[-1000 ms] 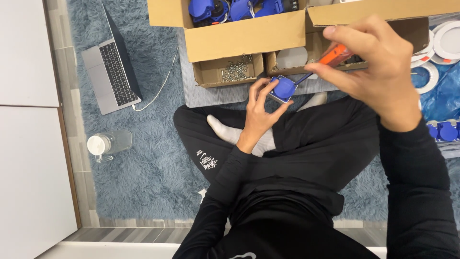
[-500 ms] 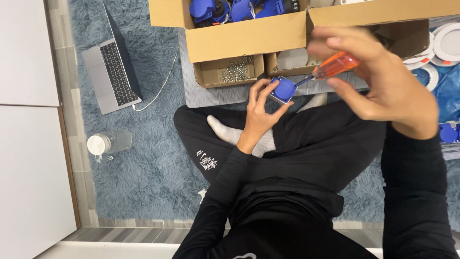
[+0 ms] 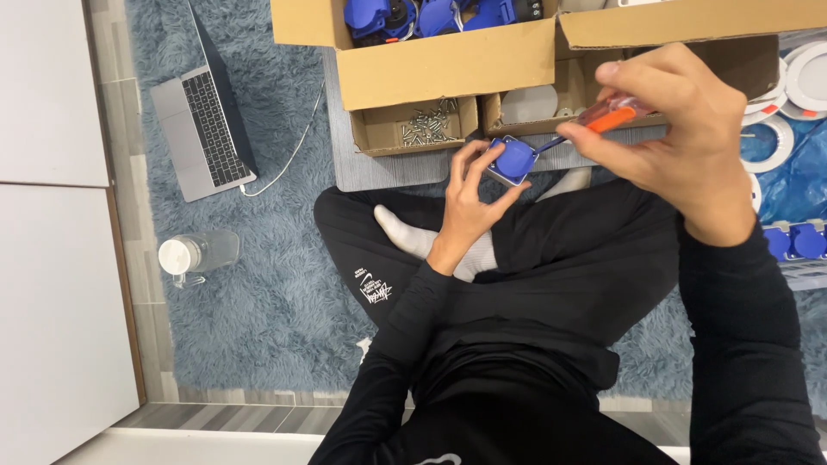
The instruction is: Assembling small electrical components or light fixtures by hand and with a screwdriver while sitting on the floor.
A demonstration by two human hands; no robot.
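Note:
I sit cross-legged on a blue shaggy rug. My left hand (image 3: 465,202) grips a small blue square socket part (image 3: 512,160) with a grey base, held above my legs. My right hand (image 3: 680,138) pinches an orange-handled screwdriver (image 3: 607,116); its metal tip touches the right edge of the blue part. A small open cardboard box of loose screws (image 3: 422,127) lies just beyond my left hand.
A large cardboard box (image 3: 448,69) with several blue parts stands at the top. A laptop (image 3: 202,129) with a white cable lies at left, a clear bottle (image 3: 196,255) below it. White round rings (image 3: 767,142) and more blue parts (image 3: 797,241) lie at right.
My right hand has shifted slightly and turned the screwdriver handle between the fingers. The left hand and the blue part have stayed in place.

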